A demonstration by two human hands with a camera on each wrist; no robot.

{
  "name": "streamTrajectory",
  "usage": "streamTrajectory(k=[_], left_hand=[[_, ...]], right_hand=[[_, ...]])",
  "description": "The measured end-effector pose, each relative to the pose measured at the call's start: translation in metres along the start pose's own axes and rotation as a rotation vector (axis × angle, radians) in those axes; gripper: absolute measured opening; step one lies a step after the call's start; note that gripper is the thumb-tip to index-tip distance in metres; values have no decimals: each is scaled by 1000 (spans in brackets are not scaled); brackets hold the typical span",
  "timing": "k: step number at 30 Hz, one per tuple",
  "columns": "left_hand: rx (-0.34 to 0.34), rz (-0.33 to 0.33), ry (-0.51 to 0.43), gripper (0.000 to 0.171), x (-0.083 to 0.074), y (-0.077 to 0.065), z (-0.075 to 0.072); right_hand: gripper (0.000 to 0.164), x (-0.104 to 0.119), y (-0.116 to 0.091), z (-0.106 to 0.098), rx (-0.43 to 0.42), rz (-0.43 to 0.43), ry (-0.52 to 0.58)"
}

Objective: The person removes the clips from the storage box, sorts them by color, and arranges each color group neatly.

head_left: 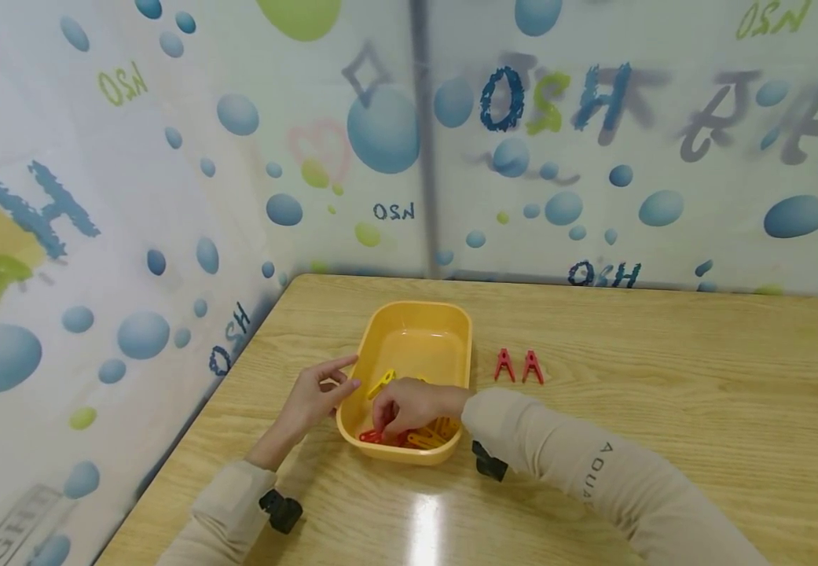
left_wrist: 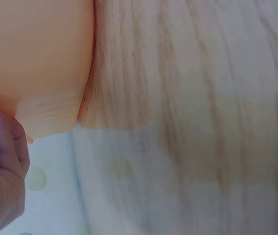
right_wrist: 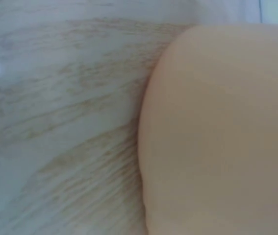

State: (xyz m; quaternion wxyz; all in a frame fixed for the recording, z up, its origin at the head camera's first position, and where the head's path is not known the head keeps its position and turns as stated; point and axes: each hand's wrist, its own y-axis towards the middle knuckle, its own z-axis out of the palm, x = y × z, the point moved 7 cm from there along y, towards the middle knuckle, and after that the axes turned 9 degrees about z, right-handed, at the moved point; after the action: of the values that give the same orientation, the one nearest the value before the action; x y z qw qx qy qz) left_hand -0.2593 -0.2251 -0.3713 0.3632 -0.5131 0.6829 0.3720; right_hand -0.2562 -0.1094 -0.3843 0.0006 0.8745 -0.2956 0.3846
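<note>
A yellow plastic basin [head_left: 419, 314] stands on the wooden table, with red and yellow clothespins in its near end. My left hand [head_left: 318, 393] holds the basin's left rim, thumb and forefinger at the edge. In the left wrist view, fingers of the left hand [left_wrist: 6, 152] rest against the basin's outer wall [left_wrist: 40, 58]. Inside the basin, my right hand [head_left: 409, 405] reaches down, and its fingertips pinch a red clothespin [head_left: 369, 437]. Yellow clothespins [head_left: 424, 440] lie beside it, and another yellow clothespin [head_left: 383, 383] lies near the left wall. The right wrist view shows only the basin's outer wall [right_wrist: 217, 132].
Two red clothespins [head_left: 504, 365] stand side by side on the table [head_left: 663, 354], right of the basin. A patterned curtain [head_left: 592, 173] hangs behind and to the left of the table.
</note>
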Motion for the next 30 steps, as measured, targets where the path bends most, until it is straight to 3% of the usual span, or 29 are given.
streamTrajectory(k=[10,20,30], left_hand=[[-4,-17,13,46,1,0,1],[-18,-18,31,43,-1,-1,0],[-28,-25,40,43,1,-1,0]], right_hand=[[4,-4,-9,-10,4,-4,68],[5,-6,-21,-34,-170,1,96],[19,-11,-36,-53,-252,81,173]])
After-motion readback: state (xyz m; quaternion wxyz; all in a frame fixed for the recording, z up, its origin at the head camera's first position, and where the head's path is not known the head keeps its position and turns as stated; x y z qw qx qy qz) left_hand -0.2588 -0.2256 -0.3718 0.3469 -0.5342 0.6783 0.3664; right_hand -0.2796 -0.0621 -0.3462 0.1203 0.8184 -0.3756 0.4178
